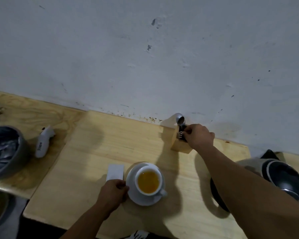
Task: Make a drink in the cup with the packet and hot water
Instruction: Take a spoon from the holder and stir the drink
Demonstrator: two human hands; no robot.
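Left hand (113,192), nearest the lens, curled shut against the rim of the white ceramic saucer (136,195), steadying it. White ceramic cup (148,180) sits on that saucer, holding amber liquid. White paper packet (115,171) lies flat just beside, on the pale wooden bench (110,140). Right hand (198,136) reaches to the wooden cutlery block (179,144) by the wall, pinching a metal spoon (180,120). Likely fetching a stirrer: lift straight up, keep forearm clear of the black-lidded steel kettle (281,176).
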